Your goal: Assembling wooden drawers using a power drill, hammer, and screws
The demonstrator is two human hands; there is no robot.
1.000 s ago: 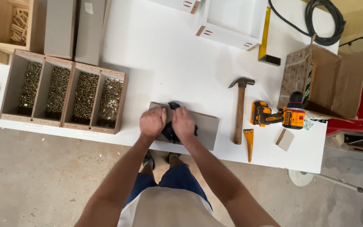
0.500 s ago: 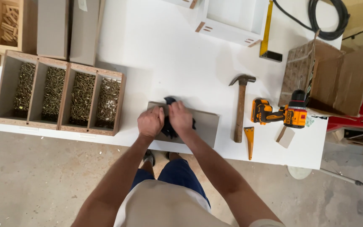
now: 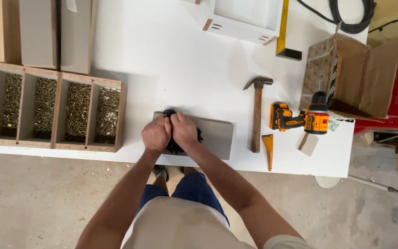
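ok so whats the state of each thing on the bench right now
left hand: closed on the dark object, grip tight
right hand: closed on the same dark object
dark object: held on the grey panel
grey panel: lying flat
hammer: lying flat, untouched
cordless drill: on its side, untouched
screw tray: four compartments, all filled
cardboard box: flaps open

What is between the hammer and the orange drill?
In the head view, only bare white table separates the hammer from the orange drill.
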